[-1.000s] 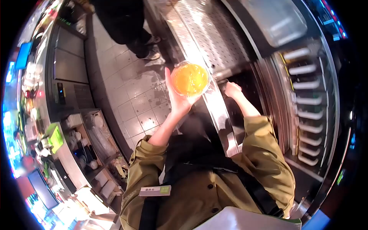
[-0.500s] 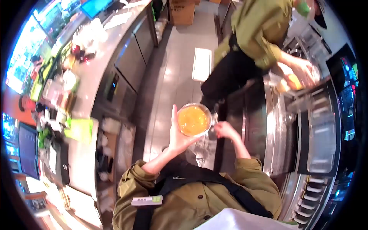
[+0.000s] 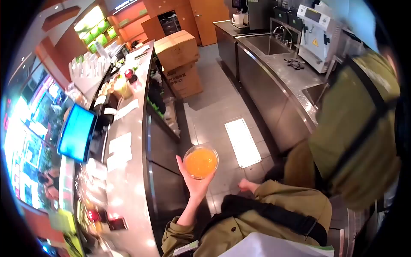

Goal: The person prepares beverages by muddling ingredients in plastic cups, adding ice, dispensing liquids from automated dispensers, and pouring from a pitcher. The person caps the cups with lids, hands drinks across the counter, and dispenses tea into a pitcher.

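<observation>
My left hand (image 3: 198, 185) is wrapped around a clear plastic cup (image 3: 201, 162) of orange drink, held up over the floor. The cup's round top faces me, and the orange surface shows through it. My thumb lies along the cup's left side. Lower and to the right, my right hand (image 3: 247, 185) is partly hidden by its sleeve; its fingers look curled, with nothing seen in them. It is apart from the cup.
A co-worker (image 3: 355, 128) stands close on my right. A long counter (image 3: 128, 175) with papers, a screen (image 3: 77, 132) and other items runs along my left. Stacked cardboard boxes (image 3: 180, 60) stand ahead. Beyond the co-worker are a sink (image 3: 267, 44) and a white machine (image 3: 317, 38).
My view has turned toward the boxes and the sink counter. The cup stays in my left hand, now further from my right hand. The co-worker appears closer at my right.
</observation>
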Demonstrator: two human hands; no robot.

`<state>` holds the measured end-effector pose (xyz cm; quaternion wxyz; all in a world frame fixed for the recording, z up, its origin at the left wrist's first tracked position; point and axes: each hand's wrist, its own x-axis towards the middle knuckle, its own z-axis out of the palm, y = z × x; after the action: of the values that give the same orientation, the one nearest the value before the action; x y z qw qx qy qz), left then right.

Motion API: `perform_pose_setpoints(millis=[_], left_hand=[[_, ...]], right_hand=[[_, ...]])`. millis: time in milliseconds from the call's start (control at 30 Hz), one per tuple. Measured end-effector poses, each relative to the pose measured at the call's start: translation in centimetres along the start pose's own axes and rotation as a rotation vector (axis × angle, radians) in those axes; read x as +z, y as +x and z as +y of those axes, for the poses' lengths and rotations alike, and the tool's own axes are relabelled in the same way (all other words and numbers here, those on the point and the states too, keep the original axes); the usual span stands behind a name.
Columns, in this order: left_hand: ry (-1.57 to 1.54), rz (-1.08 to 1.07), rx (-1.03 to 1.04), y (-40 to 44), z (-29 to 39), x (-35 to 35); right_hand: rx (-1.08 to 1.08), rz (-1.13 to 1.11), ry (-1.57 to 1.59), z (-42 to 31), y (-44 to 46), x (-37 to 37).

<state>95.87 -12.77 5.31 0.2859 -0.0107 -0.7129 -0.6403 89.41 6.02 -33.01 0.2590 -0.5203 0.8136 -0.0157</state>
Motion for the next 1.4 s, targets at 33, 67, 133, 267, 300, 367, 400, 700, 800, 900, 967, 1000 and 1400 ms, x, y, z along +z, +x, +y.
perform_pose_setpoints(millis=[33, 67, 133, 267, 300, 367, 400, 700, 800, 900, 967, 1000, 1400], left_hand=[[-0.015, -0.007, -0.006, 4.3, -1.3, 0.1], [-0.045, -0.016, -0.014, 8.6, -3.1, 0.4], [-0.100, -0.035, -0.030, 17.5, -6.5, 1.6], [-0.143, -0.072, 0.036, 34.5, -14.4, 5.3], [-0.149, -0.089, 0.041, 39.0, -16.7, 6.6], [-0.135, -0.136, 0.063, 48.0, -20.8, 8.6], [-0.138, -0.155, 0.083, 52.2, -22.5, 10.0], [-0.277, -0.231, 0.099, 87.5, -37.8, 31.1], [-0.261, -0.195, 0.127, 97.3, -43.5, 39.1], [-0.257, -0.208, 0.132, 105.9, -47.3, 45.0], [-0.276, -0.242, 0.128, 111.0, -48.7, 48.8], [-0.295, -0.263, 0.148, 113.5, -49.4, 50.7], [-0.337, -0.720, 0.116, 127.6, -57.1, 64.8]], right_hand=[[0.008, 0.131, 0.046, 3.6, 3.6, -2.6], [0.046, 0.143, 0.144, 7.4, 8.6, -4.0], [0.342, 0.152, 0.621, 12.7, 14.2, -14.0], [0.476, 0.744, 0.970, 27.7, 24.1, -34.7], [0.516, 0.802, 1.039, 33.4, 27.3, -37.8], [0.548, 0.863, 1.213, 41.2, 28.0, -46.8], [0.586, 0.896, 1.105, 45.1, 27.8, -50.1], [0.772, 1.398, 0.493, 90.0, 19.7, -69.8], [0.488, 1.538, 0.568, 100.4, 22.4, -81.1], [0.424, 1.492, 0.643, 110.2, 27.4, -88.9], [0.595, 1.506, 0.622, 116.4, 30.8, -92.2], [0.627, 1.638, 0.639, 119.3, 32.6, -92.7], [1.072, 2.598, 0.682, 108.5, 27.2, -87.2]])
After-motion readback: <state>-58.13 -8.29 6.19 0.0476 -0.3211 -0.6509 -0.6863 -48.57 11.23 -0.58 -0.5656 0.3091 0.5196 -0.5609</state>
